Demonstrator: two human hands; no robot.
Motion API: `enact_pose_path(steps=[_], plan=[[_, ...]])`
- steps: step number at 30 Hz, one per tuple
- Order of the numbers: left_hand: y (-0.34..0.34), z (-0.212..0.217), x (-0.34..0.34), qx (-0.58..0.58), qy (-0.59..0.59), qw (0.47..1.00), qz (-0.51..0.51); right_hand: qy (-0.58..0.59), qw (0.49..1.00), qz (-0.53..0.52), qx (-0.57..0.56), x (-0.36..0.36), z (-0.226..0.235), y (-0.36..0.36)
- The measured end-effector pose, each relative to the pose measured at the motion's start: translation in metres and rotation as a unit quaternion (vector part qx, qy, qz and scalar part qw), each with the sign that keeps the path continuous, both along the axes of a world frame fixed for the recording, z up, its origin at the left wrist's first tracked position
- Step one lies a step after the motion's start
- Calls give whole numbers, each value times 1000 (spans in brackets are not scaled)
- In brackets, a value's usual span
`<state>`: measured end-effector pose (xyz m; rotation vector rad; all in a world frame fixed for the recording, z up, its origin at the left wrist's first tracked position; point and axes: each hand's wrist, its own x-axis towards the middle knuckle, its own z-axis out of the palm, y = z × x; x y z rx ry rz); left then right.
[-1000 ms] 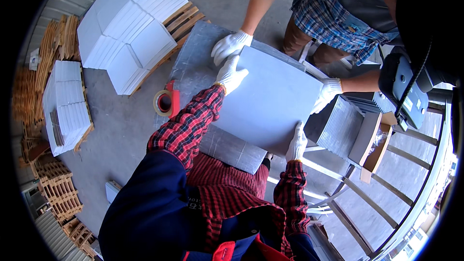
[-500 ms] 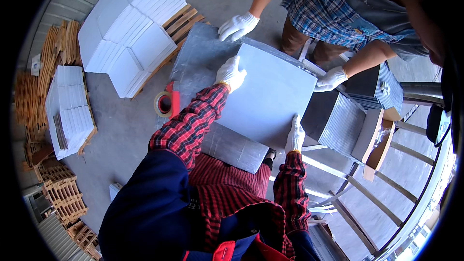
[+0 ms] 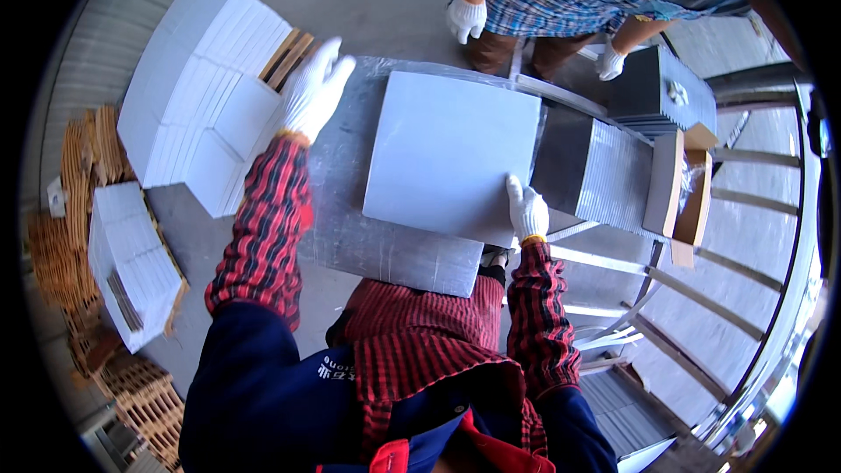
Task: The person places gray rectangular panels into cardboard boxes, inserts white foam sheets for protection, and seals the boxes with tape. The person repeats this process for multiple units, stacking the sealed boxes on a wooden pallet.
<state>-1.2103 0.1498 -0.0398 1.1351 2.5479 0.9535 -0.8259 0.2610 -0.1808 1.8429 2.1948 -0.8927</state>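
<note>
One smooth pale-grey square panel, seemingly flat on plastic-wrapped table, between both hands. Left hand spread wide, empty, off the panel; white stack further left of it. Right hand at panel's right edge, thumb against rim; finger hold underneath hidden, cannot tell. Co-worker's hands well ahead of right hand, not touching panel. Grey slab stack just right of right hand. Risk: near corner by right hand seemingly past table edge; pressing down or pushing one-sided there could tip or swing panel, maybe chipping it against that stack.
</note>
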Motion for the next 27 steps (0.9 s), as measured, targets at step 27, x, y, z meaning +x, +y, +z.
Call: enact_pose_path(steps=[27], plan=[[39, -85, 229, 29, 66, 996, -51, 321, 925, -186, -86, 74, -36, -35]])
